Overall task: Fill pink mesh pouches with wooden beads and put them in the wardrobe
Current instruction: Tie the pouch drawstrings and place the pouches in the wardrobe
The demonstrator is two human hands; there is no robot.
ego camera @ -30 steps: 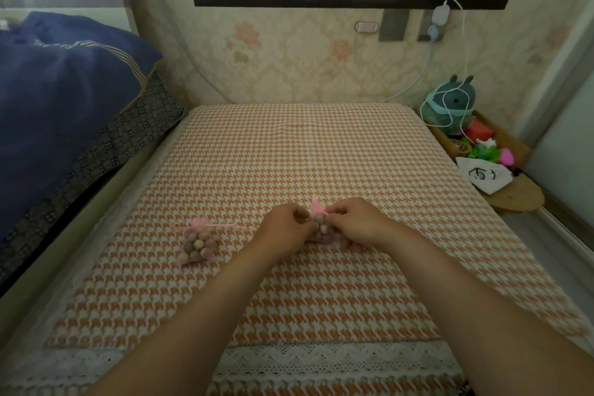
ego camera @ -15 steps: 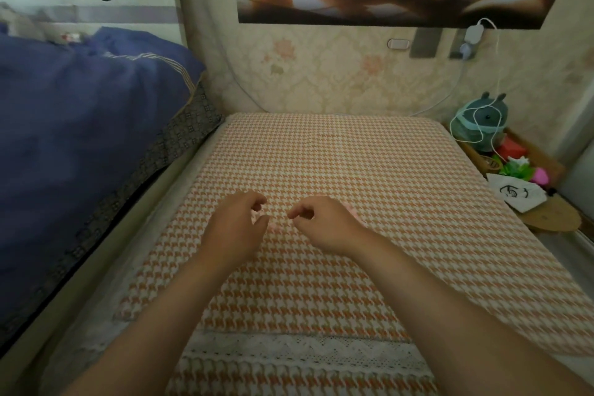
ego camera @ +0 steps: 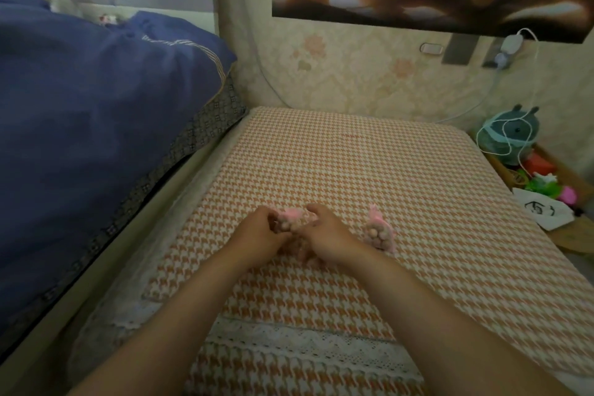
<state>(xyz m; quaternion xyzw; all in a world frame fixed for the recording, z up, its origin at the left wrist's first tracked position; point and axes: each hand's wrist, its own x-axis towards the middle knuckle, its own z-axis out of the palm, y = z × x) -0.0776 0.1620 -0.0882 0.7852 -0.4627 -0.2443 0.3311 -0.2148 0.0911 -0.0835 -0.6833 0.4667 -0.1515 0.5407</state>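
One pouch (ego camera: 293, 219) in left hand (ego camera: 261, 232), right hand (ego camera: 328, 235), second pouch (ego camera: 379, 232) beside

Only the person's arms and hands show; the left forearm (ego camera: 193, 309) and the right forearm (ego camera: 434, 309) are bare along their whole visible length, from the lower edge to the wrists; the left hand (ego camera: 260, 231) and right hand (ego camera: 328, 235) are bare too; the fingers are blurred, so finer detail cannot be told.
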